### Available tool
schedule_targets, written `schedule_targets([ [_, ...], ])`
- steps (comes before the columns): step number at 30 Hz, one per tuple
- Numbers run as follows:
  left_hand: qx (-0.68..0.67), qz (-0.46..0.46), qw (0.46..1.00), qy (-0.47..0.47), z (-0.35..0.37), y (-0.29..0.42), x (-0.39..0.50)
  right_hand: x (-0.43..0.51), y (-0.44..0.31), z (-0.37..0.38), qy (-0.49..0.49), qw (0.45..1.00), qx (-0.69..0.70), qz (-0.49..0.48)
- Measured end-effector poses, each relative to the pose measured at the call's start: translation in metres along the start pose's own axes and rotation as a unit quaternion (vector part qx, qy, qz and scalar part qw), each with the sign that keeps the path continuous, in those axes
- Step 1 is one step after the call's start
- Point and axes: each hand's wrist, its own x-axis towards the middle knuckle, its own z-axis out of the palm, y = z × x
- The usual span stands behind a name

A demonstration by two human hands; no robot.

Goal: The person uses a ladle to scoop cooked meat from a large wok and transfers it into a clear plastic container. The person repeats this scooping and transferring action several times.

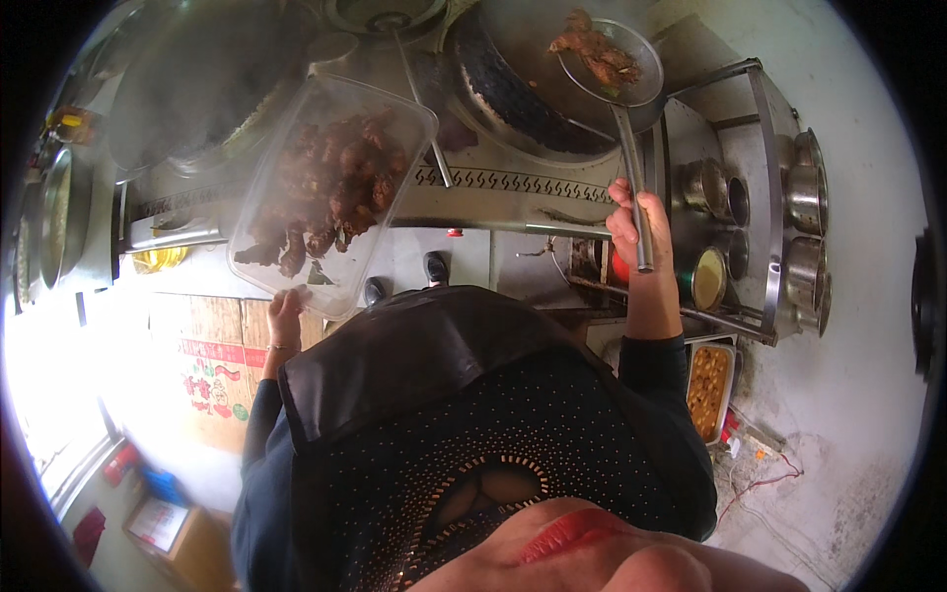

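Note:
My right hand (635, 218) grips the metal handle of a round skimmer (651, 78). Pieces of browned, cooked meat (598, 58) lie in its bowl, above the right side of a large steaming wok (510, 81). My left hand (287, 307) holds the near edge of a translucent plastic tub (259, 185), which is tilted over the front of the stove. Dark, reddish-brown meat pieces (344, 174) fill much of the tub, and a few dark leaf-like bits lie near its close end. Steam blurs the far part of the tub.
A long metal handle (425, 111) juts over the stove between the woks. Another big steaming wok (200, 96) is at the left. A metal rack (773, 222) on the right holds steel pots (805, 196). Below it stands a tray of brown food (709, 392). Cardboard boxes (214, 370) stand lower left.

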Motion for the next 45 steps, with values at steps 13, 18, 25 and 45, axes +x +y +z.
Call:
schedule_targets([
  [13, 0.029, 0.017, 0.999, 0.025, 0.005, -0.002, -0.005, -0.028, 0.022, 0.037, -0.027, 0.993, -0.088, 0.068],
  [18, 0.017, 0.040, 0.998, 0.040, 0.011, 0.002, -0.008, -0.021, 0.041, 0.075, -0.030, 0.963, -0.215, 0.158],
  [25, 0.040, 0.057, 0.997, 0.033, 0.013, 0.009, -0.010, 0.026, 0.088, 0.106, -0.109, 0.914, -0.325, 0.218],
  [45, 0.014, 0.045, 0.998, 0.043, 0.015, 0.011, -0.011, 0.030, 0.088, 0.101, -0.060, 0.946, -0.278, 0.157],
])
